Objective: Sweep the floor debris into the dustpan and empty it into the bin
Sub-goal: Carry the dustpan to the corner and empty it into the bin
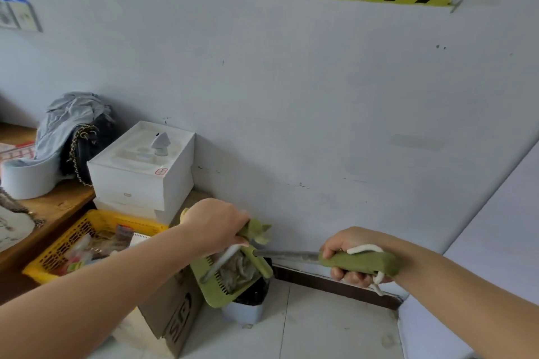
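Two tools up off the floor at once, both gripped. Clamping the left hand (215, 224) round the top of the dustpan (221, 288) handle, fingers curled tight, and tipping the pan steeply, lip down, right over the bin (245, 313). Tilted that way, presumably, to let gravity slide the load out. Holding the broom (287, 255) low in the right hand (350, 262), fist closed on its green grip, shaft nearly level, head reaching into the pan against the debris (239, 271). Looks like raking out clinging bits. Plenty of pale, crumpled debris sitting in the pan, so not emptied yet; sweeping apparently done, tipping the step in hand. Small bin, black liner, tucked near the corner against the wall (320, 125), just beside a cardboard box (172, 312); hence, probably, the close aim, keeping the pan's low edge above the mouth. Easy to spill onto the floor (335, 326) with a mouth that narrow. Off to the left, a yellow basket (73, 239) and a white box (140, 178), well apart from the action.
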The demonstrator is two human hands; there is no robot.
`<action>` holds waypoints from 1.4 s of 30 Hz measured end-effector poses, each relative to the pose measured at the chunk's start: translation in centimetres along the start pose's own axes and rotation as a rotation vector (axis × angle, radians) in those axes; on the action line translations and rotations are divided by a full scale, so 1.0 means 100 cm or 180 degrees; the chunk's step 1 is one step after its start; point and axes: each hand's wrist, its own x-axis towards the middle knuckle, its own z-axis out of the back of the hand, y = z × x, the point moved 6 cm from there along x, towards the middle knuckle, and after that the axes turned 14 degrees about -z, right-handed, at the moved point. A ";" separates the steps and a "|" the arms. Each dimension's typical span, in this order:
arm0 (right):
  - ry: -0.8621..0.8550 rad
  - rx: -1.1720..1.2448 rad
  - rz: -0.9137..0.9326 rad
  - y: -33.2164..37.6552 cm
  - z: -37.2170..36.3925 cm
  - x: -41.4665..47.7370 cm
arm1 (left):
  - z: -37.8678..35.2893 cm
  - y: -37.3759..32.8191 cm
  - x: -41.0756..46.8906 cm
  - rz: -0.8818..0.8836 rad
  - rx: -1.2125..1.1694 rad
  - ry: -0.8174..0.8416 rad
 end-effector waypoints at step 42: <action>0.0130 0.0204 0.0469 -0.053 0.086 0.053 | -0.058 -0.161 0.124 -0.2246 0.0423 0.1445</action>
